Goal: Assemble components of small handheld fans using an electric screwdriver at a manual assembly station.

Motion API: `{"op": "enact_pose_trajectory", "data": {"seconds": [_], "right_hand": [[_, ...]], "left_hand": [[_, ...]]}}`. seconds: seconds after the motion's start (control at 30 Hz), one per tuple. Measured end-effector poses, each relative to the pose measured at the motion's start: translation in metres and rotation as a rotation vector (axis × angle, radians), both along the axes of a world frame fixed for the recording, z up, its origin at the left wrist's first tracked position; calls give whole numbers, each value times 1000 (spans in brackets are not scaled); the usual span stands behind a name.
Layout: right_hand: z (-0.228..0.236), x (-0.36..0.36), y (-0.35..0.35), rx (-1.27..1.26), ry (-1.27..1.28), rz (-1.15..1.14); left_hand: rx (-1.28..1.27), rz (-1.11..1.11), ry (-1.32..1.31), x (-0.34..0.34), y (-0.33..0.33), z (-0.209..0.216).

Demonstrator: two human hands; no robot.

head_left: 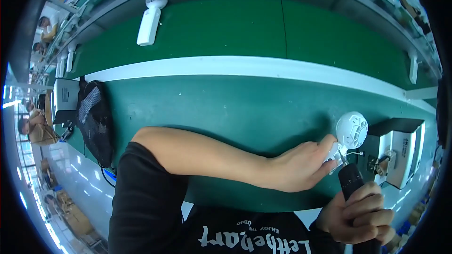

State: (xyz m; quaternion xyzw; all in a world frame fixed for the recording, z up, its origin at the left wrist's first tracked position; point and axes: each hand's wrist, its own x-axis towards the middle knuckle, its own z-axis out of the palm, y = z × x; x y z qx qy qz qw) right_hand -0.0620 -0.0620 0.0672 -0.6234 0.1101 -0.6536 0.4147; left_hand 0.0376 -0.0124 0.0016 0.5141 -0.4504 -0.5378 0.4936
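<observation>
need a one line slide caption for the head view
The left hand holds a white handheld fan, the right hand a black tool at its neck.

Smooth, lightly glossy white plastic is seen on the fan (351, 130), and a similar smooth finish is shown by the far fan (149, 26). The driver (351, 178) is cased in matt black, apparently plastic. The counter (212, 103) is surfaced in smooth green with low sheen. The bag (95, 122) is made of black mesh, the shirt (226, 221) of matt cloth. The floor (89, 178) is finished glossy.
</observation>
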Motion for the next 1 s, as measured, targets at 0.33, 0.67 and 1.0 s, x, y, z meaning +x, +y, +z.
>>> {"op": "enact_pose_trajectory", "data": {"seconds": [0.33,0.67,1.0], "right_hand": [[5,-11,-18,-129,-276,179],[-5,-53,-40,72,-302,-16],[-18,-68,-49,91,-262,-38]], "left_hand": [[67,44,-130,9,-7,11],[-14,594,-103,145,-69,-3],[8,982,-641,216,-66,-39]]}}
